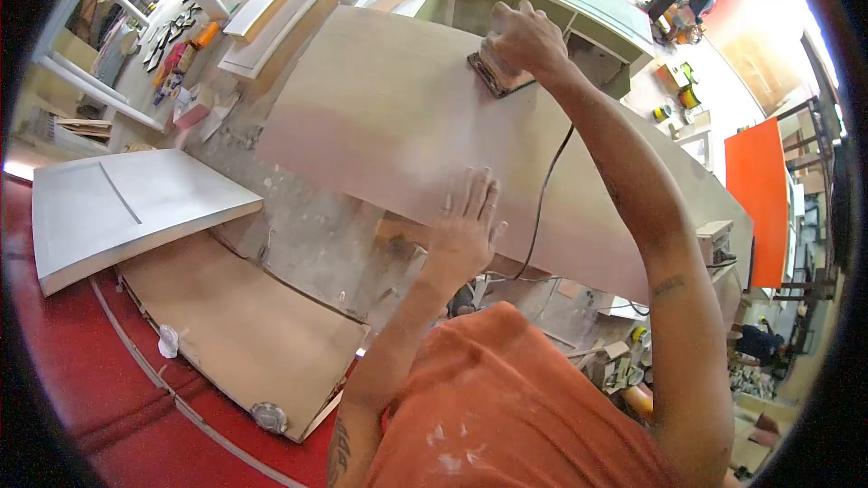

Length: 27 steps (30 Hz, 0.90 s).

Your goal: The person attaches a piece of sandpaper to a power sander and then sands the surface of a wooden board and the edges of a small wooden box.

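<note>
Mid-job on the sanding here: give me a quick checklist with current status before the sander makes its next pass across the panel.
1. Grip on the sander: right hand sits on top of the small brown corded sander. Ok.
2. Panel steadied: left hand lies flat, fingers spread, on the large pale wooden panel near its front edge. Ok.
3. Cord path: the thin black power cord runs across the panel and drops over the front edge close to the left hand. Not ok.
4. Sander pad flat on the surface: cannot tell.
5. Panel support underneath: hidden, cannot tell.
</note>
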Available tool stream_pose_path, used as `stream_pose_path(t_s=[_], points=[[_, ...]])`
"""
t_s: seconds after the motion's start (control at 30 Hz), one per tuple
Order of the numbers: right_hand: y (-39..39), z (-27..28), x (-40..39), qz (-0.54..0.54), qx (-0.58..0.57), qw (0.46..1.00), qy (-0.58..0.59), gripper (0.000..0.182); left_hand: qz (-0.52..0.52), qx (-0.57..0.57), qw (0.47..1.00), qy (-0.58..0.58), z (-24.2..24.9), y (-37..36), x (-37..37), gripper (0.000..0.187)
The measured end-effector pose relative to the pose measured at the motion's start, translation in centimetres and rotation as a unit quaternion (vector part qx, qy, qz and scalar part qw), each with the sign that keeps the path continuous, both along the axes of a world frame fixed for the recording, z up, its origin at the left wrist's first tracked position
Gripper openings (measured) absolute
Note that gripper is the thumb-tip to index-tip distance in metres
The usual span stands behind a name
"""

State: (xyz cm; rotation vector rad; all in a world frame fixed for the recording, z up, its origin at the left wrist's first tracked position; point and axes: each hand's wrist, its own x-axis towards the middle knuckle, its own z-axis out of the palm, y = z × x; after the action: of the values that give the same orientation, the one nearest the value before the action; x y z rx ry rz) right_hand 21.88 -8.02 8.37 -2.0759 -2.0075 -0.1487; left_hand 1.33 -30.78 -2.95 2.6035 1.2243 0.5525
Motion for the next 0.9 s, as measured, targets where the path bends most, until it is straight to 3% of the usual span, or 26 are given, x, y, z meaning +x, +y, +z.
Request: stream_pose_path(t_s=[0.17,0.23,0.33,0.57,0.77,0.9], points=[[-4.7,0.5,-4.3,0.055,-0.017,0.998,-0.007,0.042,-0.079,-0.031,0.995,-0.052,0.1,-1.2,-2.9,0.052],[-7.4,0.3,-4.8,0.079,-0.028,0.996,-0.008,0.043,-0.117,-0.053,0.983,-0.128,0.0,-1.0,-5.2,0.034],[-9.7,0.0,-5.2,0.112,-0.042,0.993,-0.015,0.045,-0.077,-0.063,0.98,-0.174,1.2,-1.2,-8.3,0.023],[-6.1,-0.3,-3.5,0.043,0.017,0.999,-0.013,0.039,-0.024,-0.026,0.974,-0.222,3.3,-0.7,-9.4,0.024],[-14.8,0.4,-6.9,0.118,-0.009,0.993,0.003,0.037,0.014,-0.025,0.961,-0.277,2.6,-0.2,-8.7,0.038],[-16.4,0.6,-6.5,0.132,-0.036,0.991,0.008,0.039,0.028,-0.043,0.951,-0.304,1.6,-0.5,-10.4,0.045]])
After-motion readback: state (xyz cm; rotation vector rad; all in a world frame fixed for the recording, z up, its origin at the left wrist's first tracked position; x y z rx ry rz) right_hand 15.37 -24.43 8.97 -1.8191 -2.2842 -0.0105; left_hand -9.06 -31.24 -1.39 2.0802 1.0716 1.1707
